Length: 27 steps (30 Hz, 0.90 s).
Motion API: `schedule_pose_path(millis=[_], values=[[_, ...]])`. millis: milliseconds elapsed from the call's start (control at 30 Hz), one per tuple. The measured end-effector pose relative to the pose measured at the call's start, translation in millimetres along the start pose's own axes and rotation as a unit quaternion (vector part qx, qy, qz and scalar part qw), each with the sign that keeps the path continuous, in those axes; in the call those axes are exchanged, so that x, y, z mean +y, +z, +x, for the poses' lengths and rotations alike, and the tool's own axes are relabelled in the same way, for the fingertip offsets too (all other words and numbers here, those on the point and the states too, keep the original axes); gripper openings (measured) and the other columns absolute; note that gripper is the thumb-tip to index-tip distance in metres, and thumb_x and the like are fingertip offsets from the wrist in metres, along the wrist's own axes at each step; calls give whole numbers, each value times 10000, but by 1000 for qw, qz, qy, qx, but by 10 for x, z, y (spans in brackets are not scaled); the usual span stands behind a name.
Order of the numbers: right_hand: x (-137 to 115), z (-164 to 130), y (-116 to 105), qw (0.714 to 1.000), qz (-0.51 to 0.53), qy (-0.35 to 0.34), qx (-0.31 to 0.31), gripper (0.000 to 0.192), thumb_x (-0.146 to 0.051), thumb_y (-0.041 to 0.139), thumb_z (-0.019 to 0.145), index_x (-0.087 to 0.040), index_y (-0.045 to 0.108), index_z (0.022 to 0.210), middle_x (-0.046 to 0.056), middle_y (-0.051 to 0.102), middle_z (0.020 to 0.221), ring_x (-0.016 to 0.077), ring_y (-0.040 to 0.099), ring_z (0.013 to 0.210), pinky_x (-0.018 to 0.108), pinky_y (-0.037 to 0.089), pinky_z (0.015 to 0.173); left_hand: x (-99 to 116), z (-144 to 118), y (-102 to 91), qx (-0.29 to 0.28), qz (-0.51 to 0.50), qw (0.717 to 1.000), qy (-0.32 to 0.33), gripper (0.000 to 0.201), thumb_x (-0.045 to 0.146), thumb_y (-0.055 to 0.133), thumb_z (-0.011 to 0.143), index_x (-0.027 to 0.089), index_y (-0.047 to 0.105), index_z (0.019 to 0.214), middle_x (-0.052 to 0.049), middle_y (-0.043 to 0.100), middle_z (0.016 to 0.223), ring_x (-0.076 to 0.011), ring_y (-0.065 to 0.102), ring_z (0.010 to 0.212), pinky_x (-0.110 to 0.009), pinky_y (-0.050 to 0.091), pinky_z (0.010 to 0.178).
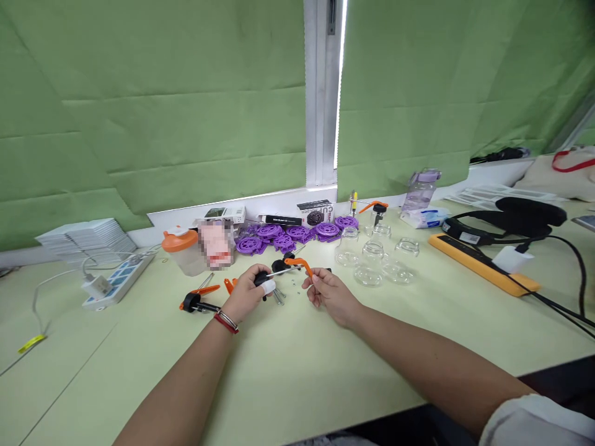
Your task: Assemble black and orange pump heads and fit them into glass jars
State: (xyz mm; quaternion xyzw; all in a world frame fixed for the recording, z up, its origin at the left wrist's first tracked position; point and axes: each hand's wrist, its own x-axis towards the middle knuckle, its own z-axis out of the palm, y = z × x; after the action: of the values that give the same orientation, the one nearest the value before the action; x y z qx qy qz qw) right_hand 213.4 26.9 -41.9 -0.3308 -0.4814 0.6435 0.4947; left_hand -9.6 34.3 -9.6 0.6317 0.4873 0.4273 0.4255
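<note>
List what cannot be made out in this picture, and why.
All in the head view:
Orange handle: lower end hidden by the right hand.
Black part: partly covered by the left hand.
Tiny pieces: too small to identify.
Pink item: pixelated, markings unreadable.
Cloth bag: cut off by the right edge.

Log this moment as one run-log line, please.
left hand: holds black part with metal rod | right hand: holds orange handle | beyond: purple parts, clear jars

The pale table [325,384] bears purple parts [326,230] and jars [369,274].
</note>
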Motion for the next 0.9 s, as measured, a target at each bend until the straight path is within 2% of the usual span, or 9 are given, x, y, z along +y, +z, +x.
schedule_pose_path(millis=[167,300,467,700,800,900], values=[[15,0,3,1000,1,-2,4,310,-469,550,839,-206,479,987,17,608,875,82,510,561,226,350,495,23,-3,12,-1,-20,1000,0,277,276,657,709,204,514,936,14,563,825,-124,587,606,-251,425,553],[30,-8,28,999,-36,8,-31,307,-466,546,841,-206,480,991,8,598,852,77,501,547,212,333,465,70,-33,69,-23,-18,1000,6,271,273,663,712,202,528,935,18,564,797,-119,571,619,-252,432,582],[70,-20,72,995,-75,-9,-66,309,-451,523,860,-196,488,1031,5,579,852,69,492,547,210,345,469,113,-75,165,-48,-30,998,28,348,266,714,667,210,534,959,15,555,829,-122,543,678,-259,457,627],[113,-19,74,993,-91,-15,-72,322,-449,520,866,-195,498,1062,12,579,861,72,484,556,217,358,477,158,-108,227,-55,-52,997,28,446,257,753,621,207,534,1007,-4,583,852,-130,535,698,-255,451,636],[137,-13,73,992,-90,-26,-80,321,-455,512,872,-202,496,1070,2,571,846,70,470,546,221,361,476,153,-114,235,-69,-82,994,30,397,341,706,701,205,541,1036,-34,597,923,-140,547,722,-269,458,648],[148,-11,80,991,-95,-35,-89,313,-450,498,881,-207,493,1078,-4,564,840,67,460,538,222,362,475,123,-116,241,-74,-144,986,25,362,467,525,844,194,543,1081,-57,603,929,-140,548,684,-304,463,675]])
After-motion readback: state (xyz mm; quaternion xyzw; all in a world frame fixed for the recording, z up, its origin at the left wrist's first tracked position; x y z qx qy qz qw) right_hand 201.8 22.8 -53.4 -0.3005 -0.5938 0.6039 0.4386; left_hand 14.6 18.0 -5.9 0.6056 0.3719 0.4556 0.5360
